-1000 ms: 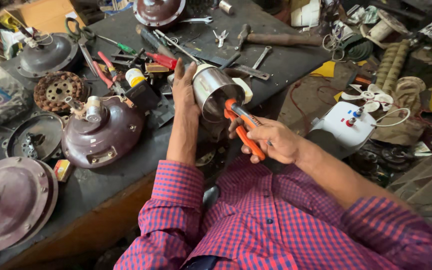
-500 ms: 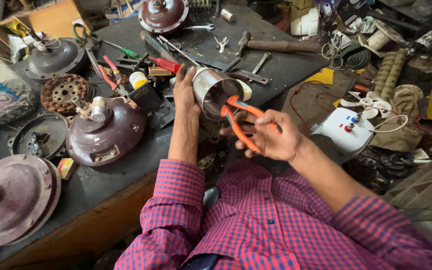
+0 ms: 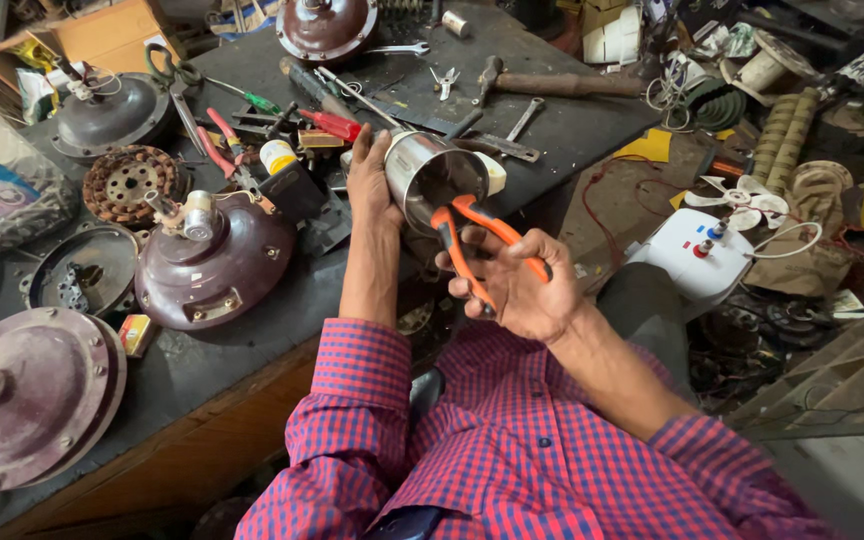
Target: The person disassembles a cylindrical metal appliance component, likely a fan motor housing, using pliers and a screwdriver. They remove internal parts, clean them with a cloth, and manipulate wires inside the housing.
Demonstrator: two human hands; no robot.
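Left hand: grips steel cup at workbench front edge, unchanged.
Right hand: grips orange-handled pliers, now withdrawn from cup mouth.

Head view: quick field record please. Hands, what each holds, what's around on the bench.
left hand: left hand grips the side of a shiny metal cup-shaped housing, held tilted at the bench edge
right hand: right hand holds orange-handled pliers, handles spread, nose at the housing's open mouth
bench: dark worktop
beside left hand: maroon ceiling-fan motor housing, red-handled pliers
far side: hammer, second maroon motor housing
right of bench: small white fan unit
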